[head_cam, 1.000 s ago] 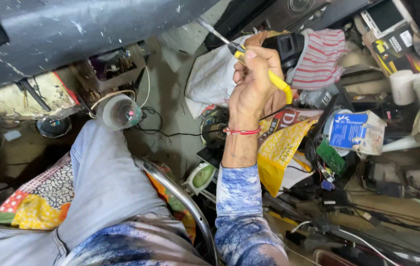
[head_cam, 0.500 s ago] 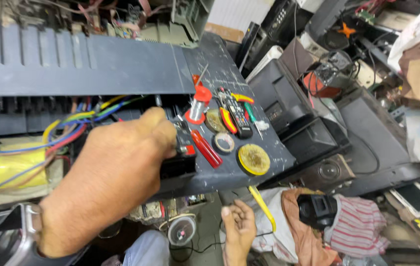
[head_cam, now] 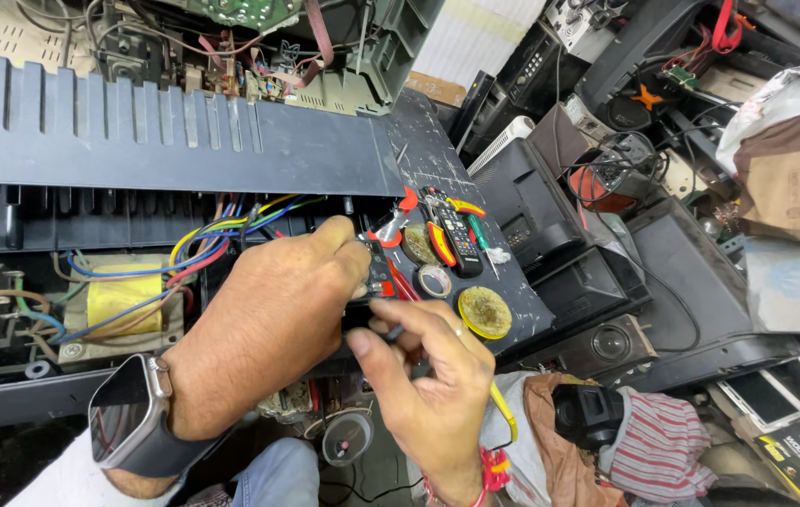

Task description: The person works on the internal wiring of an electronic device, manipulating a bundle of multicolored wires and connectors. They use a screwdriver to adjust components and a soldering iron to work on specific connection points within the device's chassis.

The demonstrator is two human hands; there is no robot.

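At the front edge of an opened dark plastic appliance casing (head_cam: 184, 141), the fingertips of both hands met on a small black part (head_cam: 362, 314) fixed to the chassis. The left hand (head_cam: 269, 329), a smartwatch (head_cam: 128, 418) strapped to its wrist, had thumb and forefinger pinched closed on the part's upper end. The right hand (head_cam: 428, 376) came up from below, thumb and forefinger pressed to the part's lower end, while its curled fingers also gripped a yellow-handled screwdriver (head_cam: 503, 413) whose handle ran down behind the palm; a red thread bracelet (head_cam: 486, 468) circled that wrist. Just behind the left fingers, a bundle of red, blue, yellow and green wires (head_cam: 203, 244) ran into the chassis toward a transformer wrapped in yellow tape (head_cam: 123, 300). To the right of the hands, on the casing's flat dark top, lay red-handled pliers (head_cam: 391, 230), a black remote control (head_cam: 452, 230), a roll of tape (head_cam: 435, 280) and a round yellow tin (head_cam: 484, 312). Beyond the casing stood stacked dark speaker boxes (head_cam: 607, 347) and other electronic scrap. Below, a striped cloth (head_cam: 658, 441) lay beside a small black camera-like object (head_cam: 586, 413).
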